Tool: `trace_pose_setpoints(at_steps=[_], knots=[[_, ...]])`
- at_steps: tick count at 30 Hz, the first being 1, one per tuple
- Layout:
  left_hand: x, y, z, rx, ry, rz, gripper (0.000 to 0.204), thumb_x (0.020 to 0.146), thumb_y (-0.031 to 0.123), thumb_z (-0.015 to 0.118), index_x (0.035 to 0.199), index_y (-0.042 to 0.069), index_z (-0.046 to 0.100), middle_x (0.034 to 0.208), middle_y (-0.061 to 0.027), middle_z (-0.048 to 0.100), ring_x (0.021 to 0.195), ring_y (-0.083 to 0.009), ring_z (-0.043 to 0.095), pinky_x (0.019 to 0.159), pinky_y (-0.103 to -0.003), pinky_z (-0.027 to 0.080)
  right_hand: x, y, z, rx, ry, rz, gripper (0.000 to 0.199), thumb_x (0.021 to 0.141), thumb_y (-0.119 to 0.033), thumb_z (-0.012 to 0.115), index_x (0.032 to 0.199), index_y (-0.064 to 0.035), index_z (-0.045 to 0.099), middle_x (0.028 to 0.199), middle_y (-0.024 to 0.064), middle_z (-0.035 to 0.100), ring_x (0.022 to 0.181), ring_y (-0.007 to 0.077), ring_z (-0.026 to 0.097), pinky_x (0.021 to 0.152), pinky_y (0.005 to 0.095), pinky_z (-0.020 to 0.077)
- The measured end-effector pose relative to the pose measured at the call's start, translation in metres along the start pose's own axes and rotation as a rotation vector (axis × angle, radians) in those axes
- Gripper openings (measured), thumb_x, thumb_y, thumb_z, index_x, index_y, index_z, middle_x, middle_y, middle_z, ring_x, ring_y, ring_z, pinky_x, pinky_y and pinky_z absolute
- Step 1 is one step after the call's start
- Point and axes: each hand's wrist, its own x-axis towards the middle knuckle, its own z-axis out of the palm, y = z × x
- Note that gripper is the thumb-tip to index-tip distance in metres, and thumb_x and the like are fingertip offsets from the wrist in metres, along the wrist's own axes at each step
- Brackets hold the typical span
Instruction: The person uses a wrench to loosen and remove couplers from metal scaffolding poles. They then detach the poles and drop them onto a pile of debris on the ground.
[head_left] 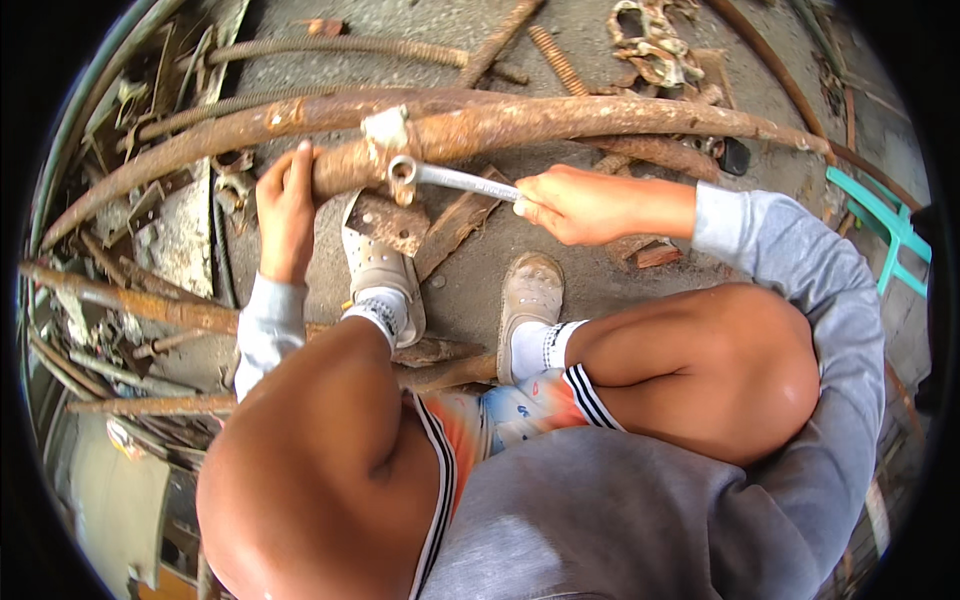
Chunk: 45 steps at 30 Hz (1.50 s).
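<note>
Wrench (465, 182) in right hand (580, 205), fingers clamped around the near end of the handle, thumb along it. Silver, lying almost level, tilted slightly up to the left; ring end at a rusty, whitish-topped clamp (388, 128), just in front of its lower part. Seated on a nut or not: cannot tell. Clamp fitted around a rusty pipe (560, 118), near its left end; pipe running off to the right, with a slight bend from the lens. Left hand (287, 210) at that left end, fingers raised and against the pipe, partly hidden; cannot tell how far closed. Second long pipe (240, 122) just behind, curving down to the left.

Holed metal plate (390, 222) just below the clamp, over part of the left clog (380, 275). Right clog (530, 290) flat on the concrete floor (455, 285). Wood strip (455, 225) slanting between the clogs. Reddish chunk (657, 256) below the right forearm. Heap of rusty couplers (655, 50) beyond the pipes, short threaded rod (560, 62) nearby. Green plastic frame (895, 235) at far right.
</note>
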Motion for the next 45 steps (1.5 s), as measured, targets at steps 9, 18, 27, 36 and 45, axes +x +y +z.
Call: trace_pose_setpoints(at_steps=[9, 18, 27, 36, 45], knots=[[-0.004, 0.023, 0.005, 0.086, 0.096, 0.134, 0.034, 0.102, 0.029, 0.060, 0.098, -0.002, 0.073, 0.076, 0.0048, 0.058, 0.071, -0.0028, 0.044, 0.062, -0.020, 0.036, 0.000, -0.008, -0.118, 0.592, 0.849, -0.385, 0.029, 0.106, -0.026, 0.044, 0.086, -0.0066, 0.051, 0.068, -0.0009, 0.045, 0.061, 0.0099, 0.041, 0.057, 0.0274, 0.0369], [-0.017, 0.021, 0.000, 0.133, 0.116, 0.084, 0.030, 0.102, 0.027, 0.059, 0.097, 0.000, 0.073, 0.081, 0.0019, 0.063, 0.073, -0.0036, 0.048, 0.064, -0.020, 0.039, -0.023, 0.028, -0.125, -0.076, 0.347, -0.023, 0.038, 0.103, -0.034, 0.049, 0.086, -0.0049, 0.066, 0.066, 0.0058, 0.060, 0.059, 0.0175, 0.056, 0.060, 0.0348, 0.0483], [-0.014, 0.023, -0.001, 0.067, 0.140, 0.136, 0.031, 0.102, 0.027, 0.060, 0.100, -0.002, 0.073, 0.084, 0.0024, 0.064, 0.078, -0.0047, 0.050, 0.071, -0.019, 0.040, -0.010, -0.008, -0.032, -0.273, -0.078, -0.009, 0.030, 0.106, -0.026, 0.046, 0.082, -0.0083, 0.052, 0.065, -0.0017, 0.043, 0.055, 0.0097, 0.041, 0.053, 0.0263, 0.0367], [0.006, 0.017, 0.000, 0.116, 0.009, 0.153, 0.034, 0.103, 0.029, 0.057, 0.105, -0.002, 0.071, 0.089, 0.0009, 0.065, 0.081, -0.0045, 0.055, 0.072, -0.020, 0.046, -0.031, -0.037, -0.152, 0.713, 0.524, -0.351, 0.014, 0.103, -0.017, 0.048, 0.092, -0.0086, 0.048, 0.067, -0.0027, 0.048, 0.055, 0.0111, 0.048, 0.052, 0.0295, 0.0405], [-0.005, 0.030, 0.005, 0.113, 0.069, 0.159, 0.027, 0.092, 0.026, 0.074, 0.096, -0.001, 0.072, 0.084, 0.0008, 0.066, 0.076, -0.0053, 0.054, 0.070, -0.020, 0.044, 0.031, -0.009, -0.088, -0.179, 0.438, -0.027, 0.041, 0.094, -0.044, 0.066, 0.095, -0.0029, 0.064, 0.078, 0.0059, 0.058, 0.073, 0.0156, 0.054, 0.066, 0.0347, 0.0452]])
